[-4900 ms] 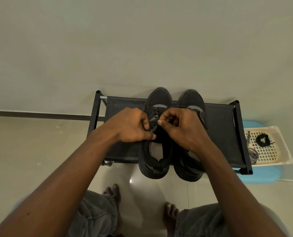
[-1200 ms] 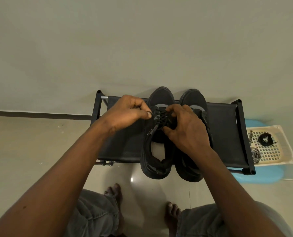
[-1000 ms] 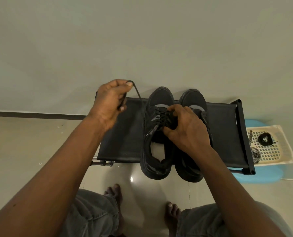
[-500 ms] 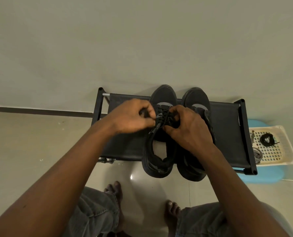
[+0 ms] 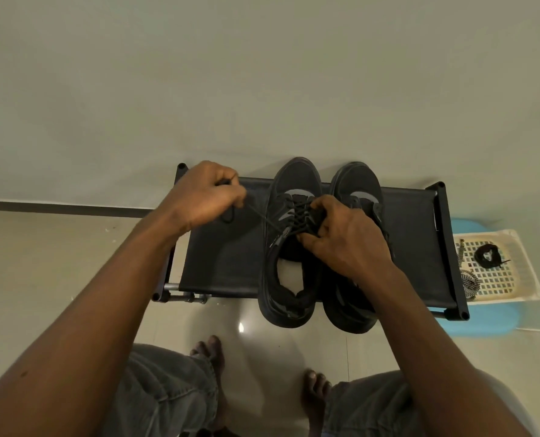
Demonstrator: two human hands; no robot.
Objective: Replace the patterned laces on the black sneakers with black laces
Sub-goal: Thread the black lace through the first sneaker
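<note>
"Black lacing first: where do you see it?"
"I see the black lace (image 5: 264, 219) crossed through the eyelets of the left sneaker (image 5: 297, 181), with one strand running taut out to the left. My left grip (image 5: 204, 193) is curled tight around that strand, over the far left part of the shoe rack (image 5: 224, 257)."
"And the other side?"
"My right grip (image 5: 344, 238) is pinched on the lacing at the near eyelets of the same shoe. The right sneaker (image 5: 355, 179) stands just beside it, partly under my wrist. Both point their toes at the wall, and their heels overhang the rack's near edge."
"Anything beyond?"
"Right of the rack, a cream basket (image 5: 527, 272) sits on a blue stool (image 5: 483, 323). It holds a coiled black lace (image 5: 487, 257), and a patterned lace (image 5: 469, 280) at its left edge."
</note>
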